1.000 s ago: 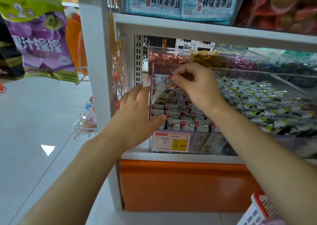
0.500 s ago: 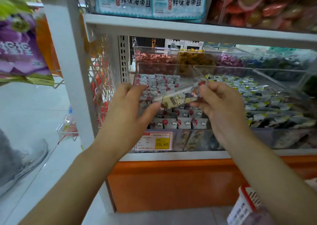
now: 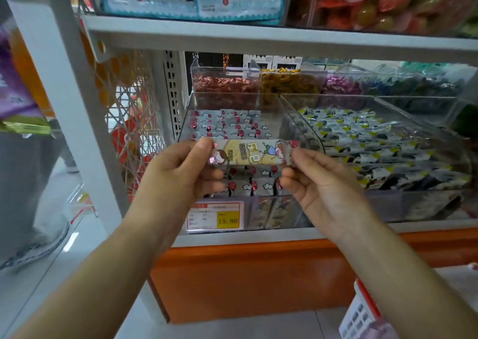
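Shop aisle, white shelf over orange base. Left hand and right hand pinch snack packet by its ends, level, above clear bin. Price tag below.

A shop: shelved snack bins above a price tag.
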Tool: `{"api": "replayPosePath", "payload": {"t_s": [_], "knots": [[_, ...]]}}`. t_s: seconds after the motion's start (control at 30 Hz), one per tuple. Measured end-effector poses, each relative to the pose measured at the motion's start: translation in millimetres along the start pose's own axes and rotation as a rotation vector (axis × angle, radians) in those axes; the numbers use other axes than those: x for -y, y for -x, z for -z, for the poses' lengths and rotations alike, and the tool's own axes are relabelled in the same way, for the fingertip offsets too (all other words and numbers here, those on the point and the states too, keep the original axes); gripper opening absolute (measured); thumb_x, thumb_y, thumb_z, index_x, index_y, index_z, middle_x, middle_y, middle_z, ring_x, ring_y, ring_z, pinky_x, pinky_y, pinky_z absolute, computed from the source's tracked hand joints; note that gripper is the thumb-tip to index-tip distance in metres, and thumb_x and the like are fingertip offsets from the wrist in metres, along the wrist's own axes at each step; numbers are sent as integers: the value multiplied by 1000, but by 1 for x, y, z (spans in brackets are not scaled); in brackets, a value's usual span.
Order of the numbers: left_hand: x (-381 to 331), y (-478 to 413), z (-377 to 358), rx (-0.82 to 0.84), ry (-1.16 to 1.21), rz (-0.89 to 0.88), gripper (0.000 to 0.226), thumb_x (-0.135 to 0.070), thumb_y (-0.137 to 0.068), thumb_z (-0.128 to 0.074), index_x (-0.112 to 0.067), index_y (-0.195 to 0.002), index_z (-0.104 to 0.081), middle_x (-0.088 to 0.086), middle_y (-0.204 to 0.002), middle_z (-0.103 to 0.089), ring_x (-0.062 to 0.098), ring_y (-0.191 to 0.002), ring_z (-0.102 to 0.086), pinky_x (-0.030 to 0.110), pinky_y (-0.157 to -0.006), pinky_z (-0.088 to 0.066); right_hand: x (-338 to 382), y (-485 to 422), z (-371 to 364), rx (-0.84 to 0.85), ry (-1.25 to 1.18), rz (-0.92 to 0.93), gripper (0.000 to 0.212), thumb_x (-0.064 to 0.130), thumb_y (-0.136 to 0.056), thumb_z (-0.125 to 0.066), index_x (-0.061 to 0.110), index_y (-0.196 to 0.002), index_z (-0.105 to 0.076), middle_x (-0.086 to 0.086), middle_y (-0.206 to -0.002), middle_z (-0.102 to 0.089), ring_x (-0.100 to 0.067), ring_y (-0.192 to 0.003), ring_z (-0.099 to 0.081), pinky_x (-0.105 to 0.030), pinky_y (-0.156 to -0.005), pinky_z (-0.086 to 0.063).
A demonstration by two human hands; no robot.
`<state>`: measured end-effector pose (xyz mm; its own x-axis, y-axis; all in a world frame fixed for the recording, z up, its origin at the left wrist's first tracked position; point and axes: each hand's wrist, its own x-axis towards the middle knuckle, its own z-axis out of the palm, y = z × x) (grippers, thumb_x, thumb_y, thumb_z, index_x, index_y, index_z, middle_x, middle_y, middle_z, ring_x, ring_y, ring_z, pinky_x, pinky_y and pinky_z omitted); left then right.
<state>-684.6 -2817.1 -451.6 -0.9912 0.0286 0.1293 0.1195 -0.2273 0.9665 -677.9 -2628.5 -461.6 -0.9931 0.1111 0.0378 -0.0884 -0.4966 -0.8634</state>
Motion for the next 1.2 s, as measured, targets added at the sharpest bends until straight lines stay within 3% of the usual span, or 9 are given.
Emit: {"api": "replayPosePath", "payload": {"t_s": [0.1,0.2,0.37,0.47,0.57,0.8,0.93,1.07,1.2], "knots": [[0,-1,1,-7,136,57,24,-29,-77,-57,-7,-75,-64,2,-56,-61,7,-52,-60,13,-50,-50,0,0,1,-4,-54,-36,11,7,-68,-63,7,-74,-72,-7,-61,-67,-12,-53,-66,-18,-46,-52],[1,1,0,-40,-58,-22,21,-21,-89,-53,-7,-81,-67,1,-53,-63,8,-49,-60,13,-50,-50,0,-1,3,22,20,-26,17,3,-81,-58,7,-95,-67,-7,-67,-68,-14,-57,-66,-21,-48,-53],[0,3,0,-28,-308,-170,17,-13,-91,-52,-17,-88,-68,1,-59,-66,11,-51,-62,16,-52,-52,-4,2,3,107,243,54,36,34,-74,-64,12,-103,-68,-10,-84,-61,-17,-63,-65,-25,-54,-55],[-2,4,2,66,-287,-111,21,-12,-91,-52,-23,-94,-70,-2,-78,-72,13,-71,-69,16,-60,-54,-6,0,4,97,440,165,17,19,-86,-62,17,-103,-65,-10,-98,-61,-17,-75,-67,-27,-67,-56],[-5,5,5,135,-293,-96,18,-21,-87,-56,-24,-101,-68,-1,-93,-71,15,-83,-69,20,-66,-55,-6,-1,5,124,486,213,19,7,-90,-57,20,-100,-66,-7,-106,-65,-18,-86,-68,-31,-73,-56],[-7,7,8,146,-481,-158,28,-20,-83,-62,-38,-105,-65,-4,-95,-71,10,-82,-69,22,-74,-57,-4,0,2,117,437,227,16,11,-87,-61,18,-87,-75,-4,-92,-72,-19,-86,-69,-24,-63,-55],[-8,9,9,154,-583,-201,23,-25,-80,-66,-40,-98,-66,-2,-83,-70,14,-77,-68,29,-69,-57,-4,-1,2,73,504,264,18,13,-87,-62,23,-79,-76,-1,-85,-72,-20,-84,-69,-37,-70,-57],[-11,9,8,177,-538,-182,25,-44,-67,-63,-31,-88,-68,-1,-86,-69,11,-80,-67,27,-72,-58,-8,0,0,69,572,331,16,19,-88,-62,22,-76,-73,-7,-77,-68,-25,-79,-66,-43,-70,-56],[-13,9,7,164,-447,-139,29,-37,-64,-63,-11,-78,-66,0,-72,-71,13,-67,-68,20,-59,-55,-9,5,-5,128,670,445,17,16,-88,-62,19,-73,-70,-12,-72,-62,-16,-66,-62,-18,-56,-50]]}}
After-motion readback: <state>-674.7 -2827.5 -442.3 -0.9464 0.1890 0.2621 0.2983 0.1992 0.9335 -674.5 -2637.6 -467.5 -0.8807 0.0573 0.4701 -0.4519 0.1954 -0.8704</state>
